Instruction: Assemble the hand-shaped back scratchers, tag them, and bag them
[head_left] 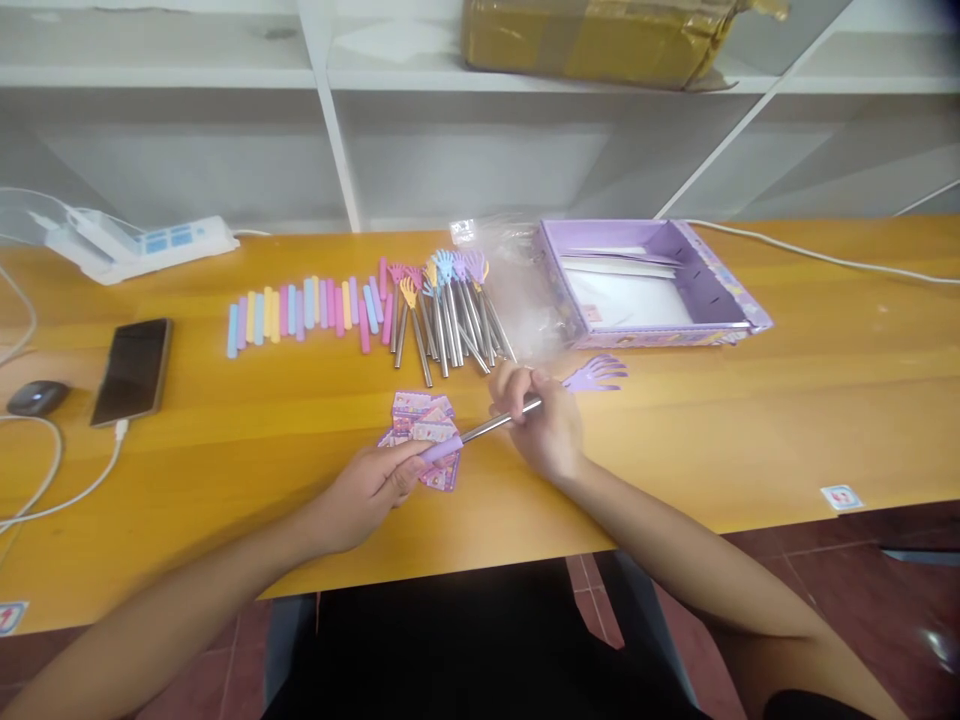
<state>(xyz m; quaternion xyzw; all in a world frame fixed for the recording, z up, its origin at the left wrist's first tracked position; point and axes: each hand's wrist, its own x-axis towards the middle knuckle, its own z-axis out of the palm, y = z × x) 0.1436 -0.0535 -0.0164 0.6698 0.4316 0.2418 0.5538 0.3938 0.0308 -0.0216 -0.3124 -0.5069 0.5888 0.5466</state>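
Note:
A back scratcher (491, 428) with a steel rod slants across the middle of the desk, between my two hands. My left hand (375, 497) is closed round its purple grip sleeve (442, 449) at the lower end. Fingers of my right hand (544, 420) are curled on the rod's upper part, and a purple hand-shaped head (598, 373) sticks out past them. Small pink printed cards (424, 425) lie in a loose pile just behind my left hand. Farther back is a heap of back scratchers (450, 310) with blue, purple, pink and yellow heads, their steel rods pointing toward me.
Coloured sleeves (300, 308) lie in a row left of the heap. Clear plastic bags (517, 285) lie beside an open purple box (656, 335) holding papers. At left are a phone (131, 370) on a cable, a mouse (39, 398) and a power strip (161, 250). A taped carton (592, 40) sits on the shelf.

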